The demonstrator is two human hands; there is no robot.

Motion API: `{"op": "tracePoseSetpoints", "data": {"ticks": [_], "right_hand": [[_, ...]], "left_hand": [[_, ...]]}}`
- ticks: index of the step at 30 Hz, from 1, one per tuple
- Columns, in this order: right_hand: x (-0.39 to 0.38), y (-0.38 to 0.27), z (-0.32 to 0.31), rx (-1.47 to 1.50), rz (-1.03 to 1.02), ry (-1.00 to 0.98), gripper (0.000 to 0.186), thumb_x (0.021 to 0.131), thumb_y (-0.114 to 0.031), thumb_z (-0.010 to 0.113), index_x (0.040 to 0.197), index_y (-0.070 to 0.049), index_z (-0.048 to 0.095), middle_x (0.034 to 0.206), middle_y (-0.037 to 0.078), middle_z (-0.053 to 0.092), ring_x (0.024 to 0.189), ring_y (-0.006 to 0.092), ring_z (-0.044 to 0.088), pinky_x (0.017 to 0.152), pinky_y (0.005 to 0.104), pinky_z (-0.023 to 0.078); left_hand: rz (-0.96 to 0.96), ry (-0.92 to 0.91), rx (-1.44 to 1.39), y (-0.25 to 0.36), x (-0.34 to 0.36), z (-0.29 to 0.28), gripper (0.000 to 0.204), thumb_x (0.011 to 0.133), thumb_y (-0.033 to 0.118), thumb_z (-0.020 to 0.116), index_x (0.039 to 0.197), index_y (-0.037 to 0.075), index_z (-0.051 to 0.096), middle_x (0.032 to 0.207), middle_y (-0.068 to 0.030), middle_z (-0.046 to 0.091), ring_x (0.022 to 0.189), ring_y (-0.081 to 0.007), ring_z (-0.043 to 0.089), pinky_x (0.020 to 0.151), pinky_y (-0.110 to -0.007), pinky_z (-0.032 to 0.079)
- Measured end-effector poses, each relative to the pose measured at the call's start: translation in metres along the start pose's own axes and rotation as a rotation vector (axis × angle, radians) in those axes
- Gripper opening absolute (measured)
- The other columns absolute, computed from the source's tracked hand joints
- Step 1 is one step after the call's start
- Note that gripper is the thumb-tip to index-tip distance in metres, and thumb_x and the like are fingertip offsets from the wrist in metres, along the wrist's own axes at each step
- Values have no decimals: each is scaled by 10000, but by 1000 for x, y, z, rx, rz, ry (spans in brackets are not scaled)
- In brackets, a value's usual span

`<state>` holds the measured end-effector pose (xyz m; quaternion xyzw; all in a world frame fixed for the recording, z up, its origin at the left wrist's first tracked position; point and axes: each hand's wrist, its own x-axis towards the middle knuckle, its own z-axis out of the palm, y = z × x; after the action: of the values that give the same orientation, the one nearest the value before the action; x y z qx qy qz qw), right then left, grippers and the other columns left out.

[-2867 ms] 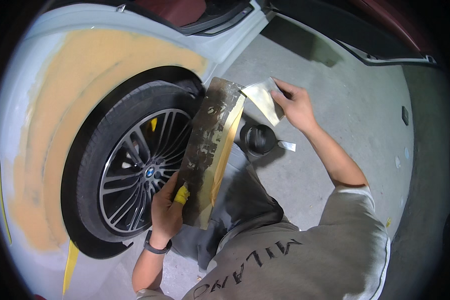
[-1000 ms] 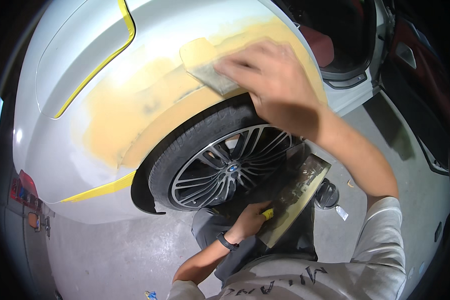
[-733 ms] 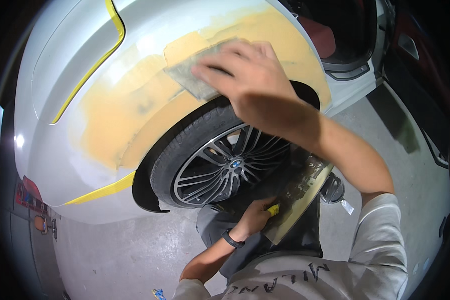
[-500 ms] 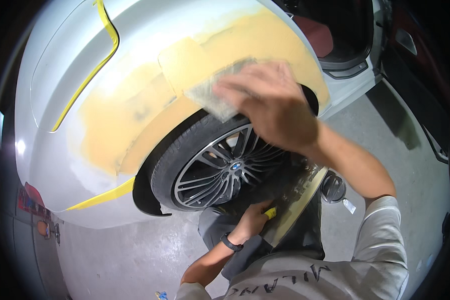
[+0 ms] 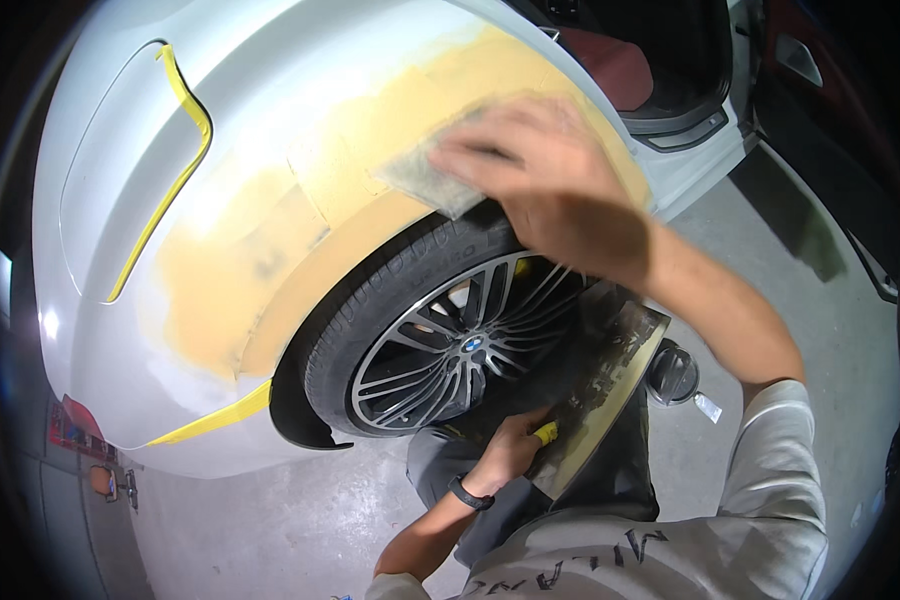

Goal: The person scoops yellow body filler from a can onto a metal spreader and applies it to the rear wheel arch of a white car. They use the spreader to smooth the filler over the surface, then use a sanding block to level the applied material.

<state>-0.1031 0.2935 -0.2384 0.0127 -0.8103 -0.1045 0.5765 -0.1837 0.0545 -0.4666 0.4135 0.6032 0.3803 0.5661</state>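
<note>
My right hand (image 5: 550, 170), somewhat blurred, is closed on a thin, greyish, flat spreader (image 5: 435, 182). The spreader lies against yellow-beige filler (image 5: 370, 170) coating the white car fender (image 5: 120, 370) above the wheel arch. Low down in front of the wheel, my left hand (image 5: 508, 448) is wrapped round something at a yellow piece (image 5: 546, 433), which looks like a handle. Beside that hand a long flat board (image 5: 595, 420) slants over my lap, its surface dark-smeared with a pale beige strip along one edge. How the handle joins the board is hidden.
The spoked wheel (image 5: 470, 345) and tyre (image 5: 355, 320) sit just below the filler. Yellow tape (image 5: 175, 200) edges a panel gap; more tape (image 5: 215, 412) runs low on the body. A dark round can (image 5: 672, 372) with a tag stands right. An open car door (image 5: 820, 150) is beyond.
My right hand and the spreader have moved up and right along the filler above the arch. The view has shifted slightly. My left hand keeps its hold beside the board.
</note>
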Motion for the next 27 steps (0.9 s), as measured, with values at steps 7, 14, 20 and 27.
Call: {"op": "tracePoseSetpoints", "data": {"ticks": [7, 14, 20, 27], "right_hand": [[34, 36, 33, -183, -74, 6, 352, 858, -34, 633, 1182, -93, 758, 1170, 29, 731, 1103, 229, 649, 917, 420, 459], [-39, -15, 38, -34, 38, 58, 293, 918, -117, 622, 1177, -95, 757, 1215, 7, 659, 1128, 188, 609, 904, 415, 435], [-39, -5, 29, -54, 17, 119, 325, 908, -101, 631, 1205, -79, 761, 1236, 6, 686, 1053, 228, 632, 902, 403, 454], [-31, 4, 20, -89, -8, 144, 245, 941, -124, 621, 1134, -72, 763, 1170, 19, 715, 1104, 227, 642, 880, 397, 459]], "left_hand": [[-35, -6, -17, 2, 4, 0, 537, 923, -129, 465, 1441, -57, 589, 1224, -75, 713, 1027, -85, 626, 919, -212, 495], [-19, 15, -36, -7, 5, -2, 566, 858, -80, 459, 1401, -60, 617, 1133, -114, 757, 949, -104, 656, 870, -240, 515], [-15, 26, -113, -2, 4, -1, 586, 828, -65, 469, 1397, -74, 613, 1081, -94, 752, 889, -102, 654, 817, -232, 517], [-55, 43, 94, 0, 9, -2, 578, 854, -43, 472, 1416, -59, 605, 1071, -106, 759, 869, -101, 657, 786, -237, 518]]}}
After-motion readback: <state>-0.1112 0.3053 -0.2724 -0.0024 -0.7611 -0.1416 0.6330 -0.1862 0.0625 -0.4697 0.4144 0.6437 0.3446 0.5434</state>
